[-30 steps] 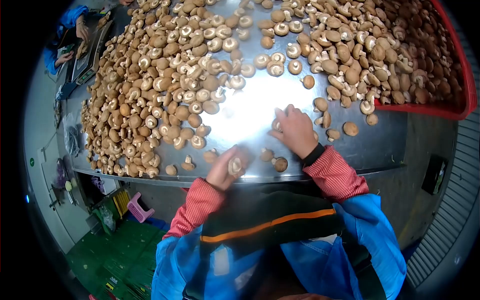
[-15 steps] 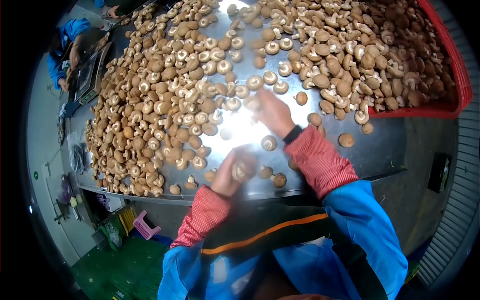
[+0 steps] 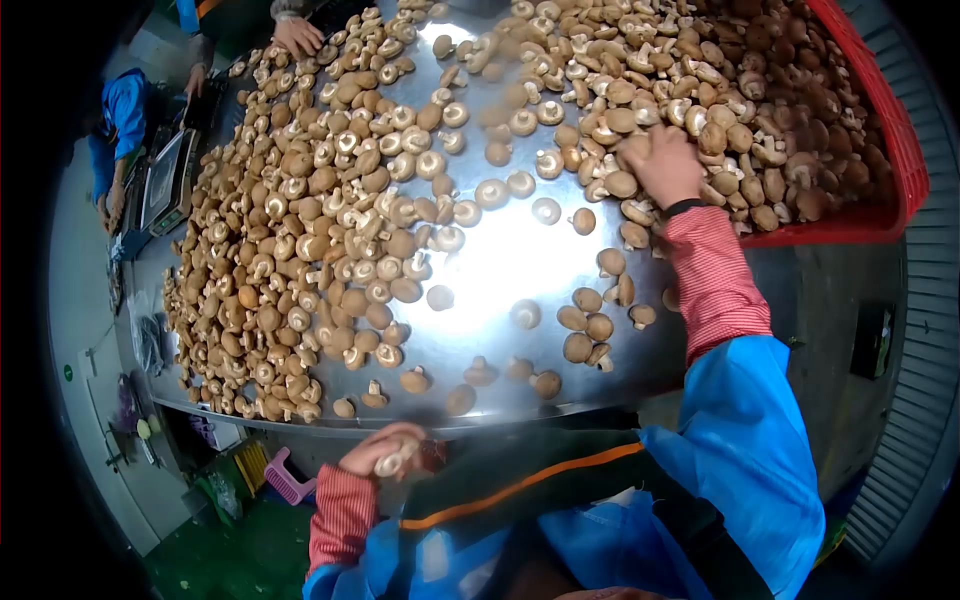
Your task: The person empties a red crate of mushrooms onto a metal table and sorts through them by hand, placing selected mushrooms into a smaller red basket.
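Note:
My left hand [image 3: 385,447] is closed around a pale-stemmed mushroom [image 3: 398,460], just off the near edge of the metal table [image 3: 500,350]. My right hand [image 3: 664,167] reaches into the mushroom pile [image 3: 690,90] at the right, in front of the red crate. Its fingers curl on a brown mushroom [image 3: 632,152], slightly blurred; the fingertips are partly hidden. Between the hands lie loose mushrooms, with a small group [image 3: 590,325] right of the bright glare.
A large heap of mushrooms [image 3: 290,230] covers the table's left side. The red crate [image 3: 905,170] lies at the right with mushrooms spilling out. Other people's hands [image 3: 297,35] work at the far left, near a scale [image 3: 165,180]. A pink stool [image 3: 288,478] stands below.
My right hand has moved from the table's middle to the right-hand pile. My left hand has drawn back past the near edge, still holding a mushroom. Another person's hand has appeared at the far heap.

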Motion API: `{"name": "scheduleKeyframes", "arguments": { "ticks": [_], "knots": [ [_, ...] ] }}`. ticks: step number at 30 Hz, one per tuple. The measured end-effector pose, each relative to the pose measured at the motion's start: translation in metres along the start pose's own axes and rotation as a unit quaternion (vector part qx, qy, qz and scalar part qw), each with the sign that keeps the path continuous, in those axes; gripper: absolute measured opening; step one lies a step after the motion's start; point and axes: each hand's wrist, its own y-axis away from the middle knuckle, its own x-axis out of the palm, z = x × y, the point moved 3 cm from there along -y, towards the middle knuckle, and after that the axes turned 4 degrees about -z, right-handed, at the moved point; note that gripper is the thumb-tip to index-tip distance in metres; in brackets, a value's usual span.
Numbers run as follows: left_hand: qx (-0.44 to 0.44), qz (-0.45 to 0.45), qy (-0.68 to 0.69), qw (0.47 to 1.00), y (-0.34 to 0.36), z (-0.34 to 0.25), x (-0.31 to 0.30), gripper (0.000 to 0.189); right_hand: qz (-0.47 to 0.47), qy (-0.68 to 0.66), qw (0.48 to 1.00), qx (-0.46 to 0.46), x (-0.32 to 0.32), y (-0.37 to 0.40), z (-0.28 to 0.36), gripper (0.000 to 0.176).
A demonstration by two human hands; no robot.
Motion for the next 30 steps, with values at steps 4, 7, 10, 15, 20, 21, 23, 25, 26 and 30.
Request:
{"name": "scheduleKeyframes", "arguments": {
  "ticks": [4, 7, 10, 15, 20, 21, 23, 25, 26, 30],
  "knots": [
    [-0.063, -0.113, 0.013, 0.991, 0.044, 0.048, -0.045, 0.041, 0.187, -0.03, 0.982, -0.004, -0.021, 0.005, 0.054, 0.082],
    [-0.114, -0.265, 0.03, 0.957, 0.05, 0.097, -0.091, 0.037, 0.098, -0.216, 0.969, -0.064, -0.027, 0.043, 0.092, 0.078],
    [-0.093, -0.389, 0.092, 0.912, 0.043, 0.172, -0.189, 0.036, 0.092, -0.282, 0.944, -0.143, -0.002, 0.085, 0.147, 0.058],
    [0.087, -0.6, -0.173, 0.776, 0.03, 0.208, -0.251, 0.041, 0.084, -0.315, 0.911, -0.253, -0.003, 0.138, 0.202, 0.057],
    [-0.05, -0.441, -0.238, 0.864, 0.021, 0.196, -0.23, 0.029, 0.086, -0.379, 0.914, -0.113, -0.029, 0.09, 0.141, 0.044],
    [-0.184, -0.396, -0.161, 0.885, 0.022, 0.157, -0.174, 0.028, -0.001, -0.317, 0.94, -0.126, -0.016, 0.071, 0.118, 0.041],
    [-0.291, -0.313, -0.155, 0.891, 0.021, 0.114, -0.102, 0.03, -0.022, -0.172, 0.984, -0.04, -0.013, 0.0, 0.059, 0.038],
    [-0.295, -0.256, -0.277, 0.878, 0.011, 0.088, -0.077, 0.027, -0.093, -0.052, 0.994, -0.014, -0.013, -0.032, 0.032, 0.042],
    [-0.282, -0.215, -0.316, 0.88, 0.006, 0.079, -0.072, 0.025, -0.088, -0.008, 0.996, -0.016, 0.003, -0.046, 0.017, 0.048],
    [-0.168, -0.156, -0.232, 0.945, -0.011, 0.014, -0.002, 0.024, 0.036, -0.008, 0.999, 0.005, 0.029, -0.056, 0.032, 0.072]
  ]
}}
